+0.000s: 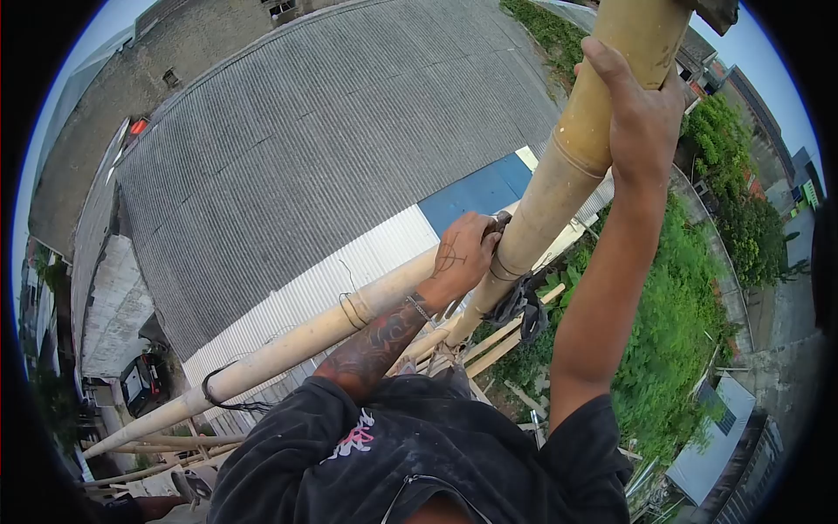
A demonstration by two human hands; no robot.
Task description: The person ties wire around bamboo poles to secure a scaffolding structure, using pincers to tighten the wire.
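Observation:
A thick upright bamboo pole (572, 144) slants from the top right down to the middle of the view. Around its upper part my right hand (642, 113) is wrapped, thumb on the near side. My left hand (465, 249) is closed at the joint where a horizontal bamboo pole (297, 336) meets the upright one. Something small and dark shows at its fingertips; I cannot make out what it is. Just below the joint, black strips (521, 306) hang bunched around the upright pole. Another black tie (214, 393) is looped on the horizontal pole.
Far below lies a grey corrugated roof (323, 148) with a blue panel (476, 194) and a pale edge. Green plants (668, 323) grow on the right. A parked car (144, 384) is at lower left, near another person's foot (194, 485) on the scaffold. More poles cross beneath me.

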